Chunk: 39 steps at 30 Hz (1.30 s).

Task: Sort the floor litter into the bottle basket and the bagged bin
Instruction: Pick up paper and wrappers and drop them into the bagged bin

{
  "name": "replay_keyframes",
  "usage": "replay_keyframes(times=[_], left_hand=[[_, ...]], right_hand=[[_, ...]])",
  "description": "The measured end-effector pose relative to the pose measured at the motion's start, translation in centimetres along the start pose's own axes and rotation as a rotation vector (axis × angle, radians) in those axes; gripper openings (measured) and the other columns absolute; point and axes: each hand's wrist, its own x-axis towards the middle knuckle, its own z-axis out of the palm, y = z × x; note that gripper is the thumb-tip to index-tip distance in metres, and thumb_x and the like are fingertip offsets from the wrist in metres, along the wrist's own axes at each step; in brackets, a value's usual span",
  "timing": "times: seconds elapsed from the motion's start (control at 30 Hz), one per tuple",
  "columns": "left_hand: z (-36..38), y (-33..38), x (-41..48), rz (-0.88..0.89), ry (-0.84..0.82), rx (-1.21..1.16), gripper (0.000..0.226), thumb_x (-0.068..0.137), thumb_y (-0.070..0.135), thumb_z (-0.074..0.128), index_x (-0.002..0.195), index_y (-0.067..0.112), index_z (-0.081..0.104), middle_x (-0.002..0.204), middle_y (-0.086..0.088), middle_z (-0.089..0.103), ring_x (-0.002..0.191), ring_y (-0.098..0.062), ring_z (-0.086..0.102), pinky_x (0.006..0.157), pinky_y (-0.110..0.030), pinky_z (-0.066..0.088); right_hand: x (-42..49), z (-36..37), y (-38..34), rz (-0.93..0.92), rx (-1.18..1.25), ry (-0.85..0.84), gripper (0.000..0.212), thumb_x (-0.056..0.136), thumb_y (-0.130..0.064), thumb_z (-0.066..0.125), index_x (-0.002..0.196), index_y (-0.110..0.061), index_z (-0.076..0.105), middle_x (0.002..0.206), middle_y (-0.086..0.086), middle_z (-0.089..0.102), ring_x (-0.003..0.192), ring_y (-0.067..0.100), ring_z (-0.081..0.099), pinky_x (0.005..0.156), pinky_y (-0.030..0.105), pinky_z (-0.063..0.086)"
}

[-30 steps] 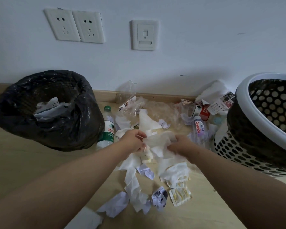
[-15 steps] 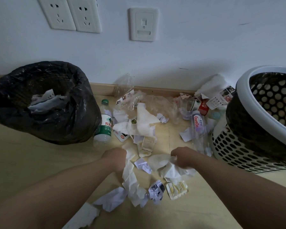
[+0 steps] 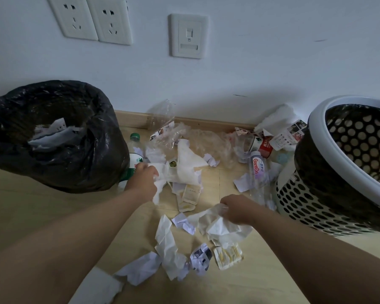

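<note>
Crumpled paper and tissue litter (image 3: 169, 249) lies across the wooden floor between the two containers. My left hand (image 3: 144, 178) is closed on a strip of white tissue (image 3: 160, 187) beside the black bagged bin (image 3: 92, 159). My right hand (image 3: 235, 208) grips a wad of crumpled tissue (image 3: 219, 227) low over the floor. A green-capped bottle (image 3: 134, 150) stands against the bin, partly hidden by my left hand. A clear Ganten bottle (image 3: 259, 172) lies next to the perforated white-rimmed basket (image 3: 303, 200) at the right.
Clear plastic wrap (image 3: 206, 145), a red-labelled bottle (image 3: 261, 145) and printed paper scraps (image 3: 287, 137) lie along the skirting board. The bagged bin holds some paper (image 3: 53, 134). Wall sockets and a switch are above.
My left hand has moved up and left toward the bin with a tissue strip. My right hand has stayed low with its wad of tissue.
</note>
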Motion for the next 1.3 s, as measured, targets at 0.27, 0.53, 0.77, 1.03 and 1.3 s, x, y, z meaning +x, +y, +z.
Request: replay_keyframes(times=[0.27, 0.53, 0.77, 1.03, 1.3], left_hand=[[0.8, 0.6, 0.2, 0.019, -0.296, 0.127, 0.043, 0.089, 0.002, 0.051, 0.130, 0.016, 0.052, 0.131, -0.007, 0.044, 0.116, -0.023, 0.047, 0.083, -0.021, 0.046], [0.3, -0.1, 0.1, -0.010, -0.039, 0.186, 0.041, 0.089, 0.000, 0.046, 0.123, 0.021, 0.056, 0.138, -0.007, 0.036, 0.116, -0.030, 0.050, 0.094, -0.036, 0.047], [0.6, -0.4, 1.3, 0.062, -0.083, 0.263, 0.048, 0.086, -0.005, 0.042, 0.123, 0.023, 0.054, 0.155, -0.002, 0.010, 0.126, -0.031, 0.042, 0.094, -0.034, 0.045], [2.3, -1.3, 0.0, 0.081, -0.275, 0.358, 0.045, 0.092, 0.000, 0.040, 0.129, 0.021, 0.051, 0.140, -0.009, 0.038, 0.120, -0.028, 0.049, 0.096, -0.032, 0.044], [0.3, 0.1, 1.2, 0.055, -0.113, 0.375, 0.044, 0.092, 0.004, 0.041, 0.131, 0.023, 0.047, 0.152, -0.006, 0.014, 0.117, -0.036, 0.047, 0.088, -0.037, 0.047]], right_hand=[[-0.5, 0.1, 0.5, -0.013, 0.039, -0.020, 0.031, 0.098, -0.027, 0.043, 0.118, -0.009, 0.057, 0.125, 0.009, 0.057, 0.113, 0.024, 0.053, 0.090, 0.029, 0.041], [-0.1, -0.4, 0.6, -0.023, 0.087, 0.048, 0.023, 0.096, -0.025, 0.040, 0.078, -0.013, 0.045, 0.090, 0.004, 0.050, 0.086, 0.019, 0.044, 0.065, 0.026, 0.033], [0.2, -0.1, 0.4, -0.035, 0.074, 0.049, 0.024, 0.097, -0.026, 0.040, 0.096, -0.007, 0.054, 0.105, 0.013, 0.059, 0.088, 0.021, 0.049, 0.074, 0.027, 0.035], [0.1, 0.7, 0.9, -0.022, 0.063, 0.040, 0.031, 0.097, -0.026, 0.041, 0.110, -0.003, 0.056, 0.118, 0.013, 0.059, 0.109, 0.027, 0.054, 0.079, 0.029, 0.037], [-0.5, 0.5, -0.1, -0.056, 0.031, 0.036, 0.034, 0.098, -0.028, 0.040, 0.112, -0.001, 0.057, 0.117, 0.015, 0.059, 0.108, 0.028, 0.054, 0.084, 0.031, 0.041]])
